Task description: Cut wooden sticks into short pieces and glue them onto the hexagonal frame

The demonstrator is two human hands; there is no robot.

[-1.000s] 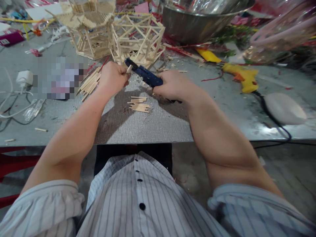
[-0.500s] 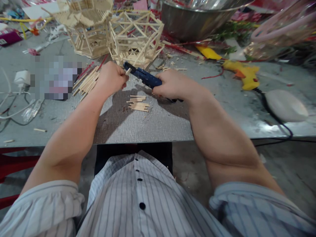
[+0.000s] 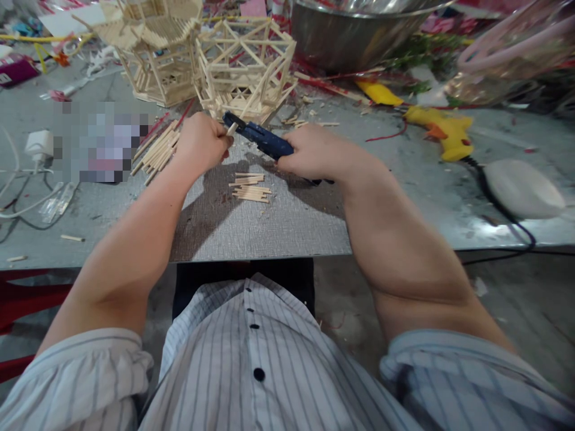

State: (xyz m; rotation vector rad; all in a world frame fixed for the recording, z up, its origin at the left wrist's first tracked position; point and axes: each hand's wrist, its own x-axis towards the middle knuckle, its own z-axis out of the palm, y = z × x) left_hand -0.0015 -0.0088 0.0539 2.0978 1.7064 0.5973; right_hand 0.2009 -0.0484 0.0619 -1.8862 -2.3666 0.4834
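My left hand [image 3: 202, 143] is closed around a short wooden stick [image 3: 232, 128], whose tip pokes out toward the right. My right hand [image 3: 314, 155] grips a dark blue glue gun [image 3: 260, 136], its nozzle pointing left and touching the stick's tip. Both hands hover over a grey textured mat [image 3: 251, 215]. A small pile of cut sticks [image 3: 251, 188] lies on the mat just below the hands. Right behind the hands stand two stick-built model frames, an open one [image 3: 245, 66] and a roofed one [image 3: 155, 54].
A bundle of longer sticks [image 3: 157, 149] lies left of my left hand. A yellow glue gun [image 3: 442, 129] with a black cable rests at the right, near a white oval object [image 3: 523, 188]. A large metal bowl [image 3: 354, 33] sits at the back. A white charger [image 3: 38, 143] and cords lie far left.
Both hands with stick and blue glue gun have stayed nearly still; the view has shifted slightly, and the nozzle remains against the stick's end.
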